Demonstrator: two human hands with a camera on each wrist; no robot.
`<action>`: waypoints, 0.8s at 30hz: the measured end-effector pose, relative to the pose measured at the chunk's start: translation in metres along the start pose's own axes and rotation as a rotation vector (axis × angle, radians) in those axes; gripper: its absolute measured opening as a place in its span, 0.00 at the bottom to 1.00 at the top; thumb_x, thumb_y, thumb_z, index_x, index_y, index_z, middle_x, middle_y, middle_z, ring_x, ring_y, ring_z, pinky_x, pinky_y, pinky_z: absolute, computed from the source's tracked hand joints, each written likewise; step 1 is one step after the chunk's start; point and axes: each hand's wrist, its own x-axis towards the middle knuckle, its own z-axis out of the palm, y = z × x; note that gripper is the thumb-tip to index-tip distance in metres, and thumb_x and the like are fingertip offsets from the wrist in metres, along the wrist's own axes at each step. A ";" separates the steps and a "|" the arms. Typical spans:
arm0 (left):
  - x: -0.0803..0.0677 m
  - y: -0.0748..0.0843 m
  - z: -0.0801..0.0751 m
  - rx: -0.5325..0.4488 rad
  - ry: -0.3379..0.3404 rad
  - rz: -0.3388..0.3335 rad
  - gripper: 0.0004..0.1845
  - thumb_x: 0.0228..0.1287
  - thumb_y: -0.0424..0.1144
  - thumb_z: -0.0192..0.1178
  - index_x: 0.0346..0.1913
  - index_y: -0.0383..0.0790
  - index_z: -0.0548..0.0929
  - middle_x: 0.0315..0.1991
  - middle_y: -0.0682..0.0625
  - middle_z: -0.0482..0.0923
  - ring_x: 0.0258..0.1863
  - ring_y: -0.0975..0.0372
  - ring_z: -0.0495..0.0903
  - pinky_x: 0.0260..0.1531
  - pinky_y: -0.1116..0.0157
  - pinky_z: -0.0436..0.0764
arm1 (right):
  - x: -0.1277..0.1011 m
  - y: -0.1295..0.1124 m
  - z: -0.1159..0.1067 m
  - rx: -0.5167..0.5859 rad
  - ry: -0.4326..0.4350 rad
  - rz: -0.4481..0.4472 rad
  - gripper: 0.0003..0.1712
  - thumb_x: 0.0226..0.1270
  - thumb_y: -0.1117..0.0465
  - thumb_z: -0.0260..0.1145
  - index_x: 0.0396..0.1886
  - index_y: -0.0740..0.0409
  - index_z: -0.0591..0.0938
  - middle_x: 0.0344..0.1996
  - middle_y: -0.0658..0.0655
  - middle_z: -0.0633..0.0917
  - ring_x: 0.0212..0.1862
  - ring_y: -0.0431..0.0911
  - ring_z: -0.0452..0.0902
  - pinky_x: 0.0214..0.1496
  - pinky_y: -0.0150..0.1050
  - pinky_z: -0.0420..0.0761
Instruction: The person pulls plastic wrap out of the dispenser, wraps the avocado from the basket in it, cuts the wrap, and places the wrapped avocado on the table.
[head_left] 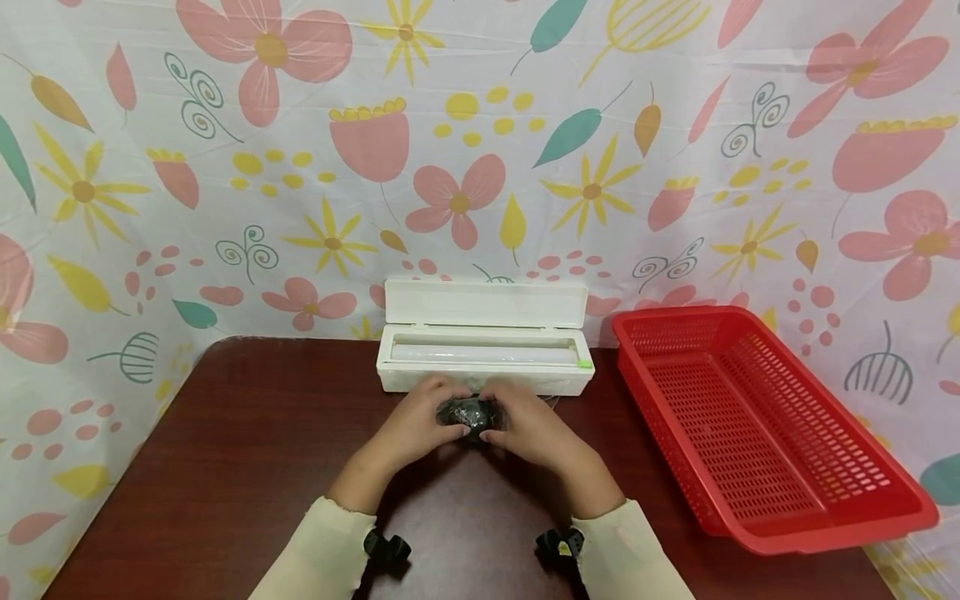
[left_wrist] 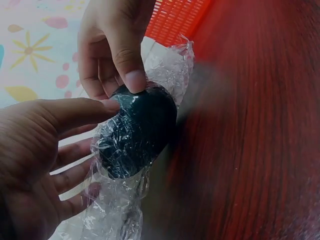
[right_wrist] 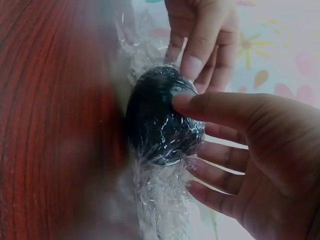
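A dark round object (head_left: 469, 413) wrapped in clear cling film (left_wrist: 170, 70) is held just above the brown table (head_left: 247, 450), in front of the white dispenser box (head_left: 483, 371). My left hand (head_left: 444, 414) grips it from the left, thumb on top and fingers underneath. My right hand (head_left: 501, 423) grips it from the right in the same way. In the left wrist view the object (left_wrist: 137, 132) sits between my left thumb (left_wrist: 85, 112) and the right hand's fingers (left_wrist: 127, 65). The right wrist view shows the object (right_wrist: 160, 122) with loose film (right_wrist: 157, 200) trailing below it.
The dispenser's lid (head_left: 484, 303) stands open, with a roll of film (head_left: 480, 352) inside. A red slotted basket (head_left: 817, 433) lies on the table's right side. A flowered cloth (head_left: 480, 125) hangs behind the table.
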 end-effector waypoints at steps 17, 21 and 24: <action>-0.002 0.000 0.002 0.026 -0.094 -0.053 0.28 0.49 0.38 0.79 0.57 0.46 0.84 0.52 0.48 0.78 0.52 0.55 0.79 0.56 0.53 0.77 | -0.003 -0.004 -0.010 0.073 -0.107 0.063 0.22 0.60 0.61 0.73 0.55 0.56 0.82 0.48 0.52 0.85 0.50 0.44 0.79 0.57 0.45 0.79; -0.002 0.000 0.002 0.016 -0.105 -0.071 0.28 0.50 0.39 0.79 0.57 0.46 0.84 0.53 0.48 0.79 0.53 0.55 0.79 0.57 0.53 0.77 | -0.004 -0.005 -0.011 0.066 -0.116 0.049 0.23 0.60 0.61 0.73 0.56 0.57 0.82 0.50 0.53 0.85 0.52 0.45 0.79 0.58 0.46 0.79; -0.002 0.000 0.001 -0.001 -0.116 -0.089 0.28 0.51 0.40 0.78 0.57 0.46 0.84 0.52 0.49 0.79 0.52 0.56 0.79 0.56 0.54 0.77 | -0.004 -0.007 -0.012 0.028 -0.123 0.045 0.25 0.60 0.59 0.74 0.57 0.58 0.82 0.51 0.54 0.83 0.53 0.46 0.78 0.58 0.46 0.79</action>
